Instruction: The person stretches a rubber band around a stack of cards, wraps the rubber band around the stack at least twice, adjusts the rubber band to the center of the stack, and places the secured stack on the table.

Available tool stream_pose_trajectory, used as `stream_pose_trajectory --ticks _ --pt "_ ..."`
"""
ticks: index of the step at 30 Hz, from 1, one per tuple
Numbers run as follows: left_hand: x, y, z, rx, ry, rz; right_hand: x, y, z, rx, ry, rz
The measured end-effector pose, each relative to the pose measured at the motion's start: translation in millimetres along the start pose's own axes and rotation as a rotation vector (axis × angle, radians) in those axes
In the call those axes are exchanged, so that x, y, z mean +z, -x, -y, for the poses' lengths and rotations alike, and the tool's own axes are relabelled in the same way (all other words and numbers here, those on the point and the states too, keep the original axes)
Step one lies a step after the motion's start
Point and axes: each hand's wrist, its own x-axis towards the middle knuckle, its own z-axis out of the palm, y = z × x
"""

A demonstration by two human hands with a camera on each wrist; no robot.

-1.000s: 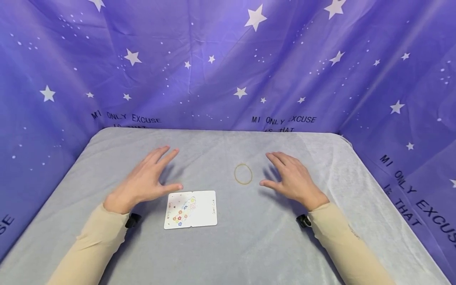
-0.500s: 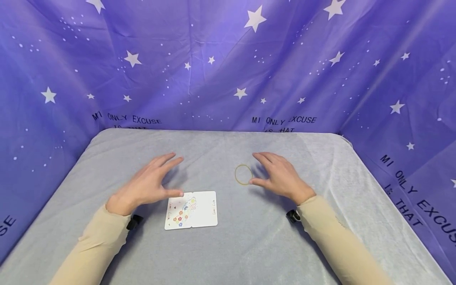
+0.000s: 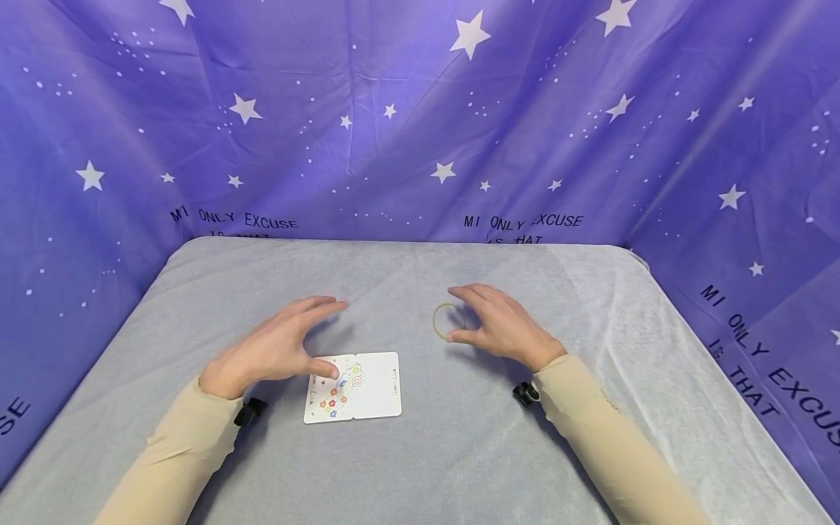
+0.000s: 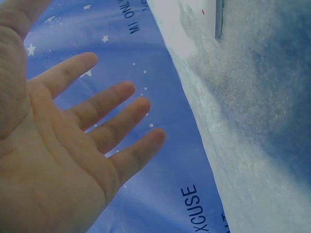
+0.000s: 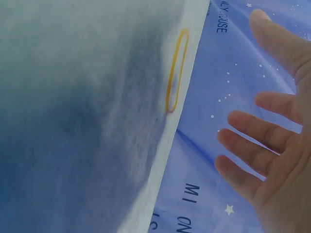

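My left hand (image 3: 275, 346) hovers over the upper left corner of a white card booklet (image 3: 377, 386) with flower drawings, its fingers extended and nothing held. The thumb covers part of the printed left half. In the left wrist view the palm (image 4: 53, 160) faces the camera with fingers spread. Above the right side of a thin yellow rubber band (image 3: 435, 321) is my right hand (image 3: 502, 328), fingers straight and holding nothing. Its thumb and fingertips overlap the band in the head view. From the right wrist, the rubber band (image 5: 171, 87) lies flat on the cloth, apart from the fingers.
A grey plush cloth (image 3: 420, 467) covers the table. Purple curtains (image 3: 407, 87) with white stars and black lettering stand behind and on both sides. Black wrist cameras (image 3: 525, 394) sit under the beige sleeves.
My right hand has moved left until it is over the rubber band. The left hand has come slightly down and right, its thumb now over the card. Band and card lie still.
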Motion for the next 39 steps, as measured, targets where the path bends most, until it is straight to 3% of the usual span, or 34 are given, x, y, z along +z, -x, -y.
stream_pose_trajectory --ticks 7,20,28,39 --pt "3.5 -0.4 -3.2 -0.002 0.014 0.007 2.3 -1 3 0.047 -0.108 0.064" --pt "6.4 -1.8 -9.5 -0.03 -0.007 0.048 7.6 -4 -2 -0.004 -0.272 0.166" --pt "8.4 0.6 -17.7 -0.072 -0.041 0.121 7.7 -8 -4 -0.003 -0.257 0.222" --pt "17.4 12.7 -18.6 -0.063 -0.086 0.176 13.9 -14 -5 -0.003 -0.213 0.273"
